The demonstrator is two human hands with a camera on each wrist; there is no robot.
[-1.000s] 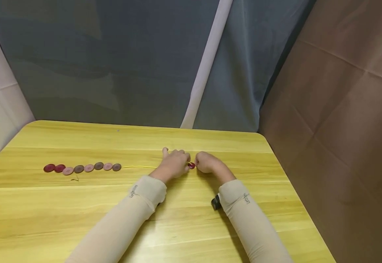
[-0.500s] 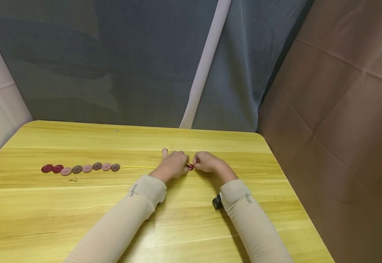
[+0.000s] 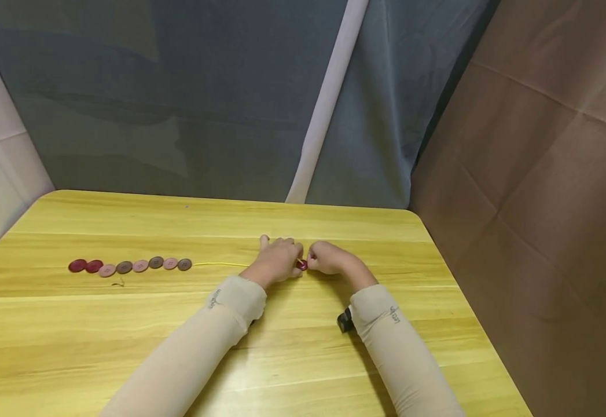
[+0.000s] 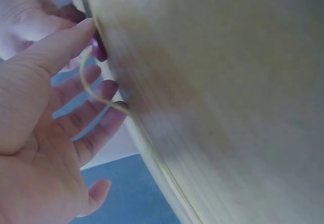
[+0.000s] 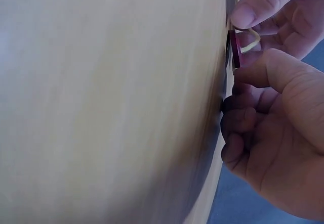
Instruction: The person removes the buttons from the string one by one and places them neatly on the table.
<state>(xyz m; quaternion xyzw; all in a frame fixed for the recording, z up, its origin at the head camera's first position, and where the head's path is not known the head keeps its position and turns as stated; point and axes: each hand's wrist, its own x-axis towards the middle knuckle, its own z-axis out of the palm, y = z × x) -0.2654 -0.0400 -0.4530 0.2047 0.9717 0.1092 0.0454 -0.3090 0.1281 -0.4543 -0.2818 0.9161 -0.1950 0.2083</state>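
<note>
My left hand (image 3: 279,260) pinches a dark red button (image 3: 302,264) by its edge, low over the wooden table. A yellow cord (image 3: 219,264) runs from a row of buttons to that hand. In the left wrist view, the cord (image 4: 87,80) curves free past the fingers into the button's (image 4: 98,50) upper face. My right hand (image 3: 329,258) is at the button's right side, fingers curled. Its thumb touches the button's edge (image 5: 235,52) in the right wrist view. Thumb and forefinger seem to pinch the cord there, though that bit is mostly hidden.
To the left lies a row of several overlapping buttons (image 3: 140,266), dark red, pink and brown, joined to the cord. A short loose thread end (image 3: 118,284) lies below the row. Grey curtains (image 3: 230,116) stand behind the table, and a brown one (image 3: 542,174) hangs at the right.
The red button has tipped flatter and shifted slightly left and down. My right hand has come a little closer to it. The row of buttons lies as before.
</note>
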